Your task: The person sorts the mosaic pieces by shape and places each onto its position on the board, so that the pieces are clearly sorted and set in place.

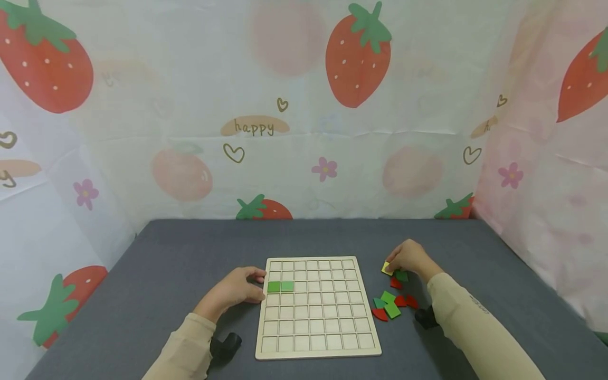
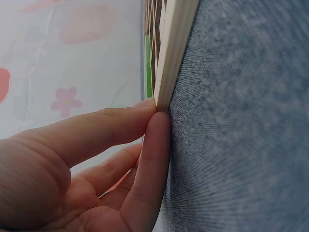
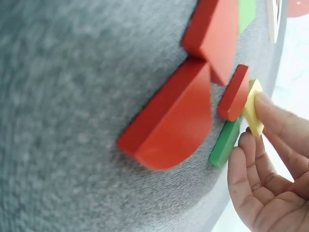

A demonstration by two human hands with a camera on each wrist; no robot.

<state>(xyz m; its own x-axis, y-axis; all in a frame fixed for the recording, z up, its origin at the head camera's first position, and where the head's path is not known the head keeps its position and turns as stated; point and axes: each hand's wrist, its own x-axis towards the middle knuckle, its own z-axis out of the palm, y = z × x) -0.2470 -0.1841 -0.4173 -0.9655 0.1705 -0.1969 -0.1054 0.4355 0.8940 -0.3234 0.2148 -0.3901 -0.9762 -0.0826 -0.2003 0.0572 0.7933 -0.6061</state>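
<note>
A pale wooden grid board (image 1: 313, 314) lies on the table, with two green square tiles (image 1: 274, 286) side by side in its third row from the back, at the left. My left hand (image 1: 237, 290) touches the board's left edge beside them. In the left wrist view, extended fingertips (image 2: 157, 118) meet the corner of the board's rim. To the right of the board, my right hand (image 1: 410, 258) pinches a yellow tile (image 3: 253, 104) between thumb and fingers. Under it lie a dark green tile (image 3: 226, 142) and a red piece (image 3: 234, 94).
Nearer the board's right side is a loose group of pieces: light green squares (image 1: 392, 310), a teal piece (image 1: 379, 303) and red pieces with curved edges (image 1: 380, 314). Dark cloth covers the table (image 1: 204, 243). A strawberry-print curtain (image 1: 304, 116) hangs behind it and at both sides.
</note>
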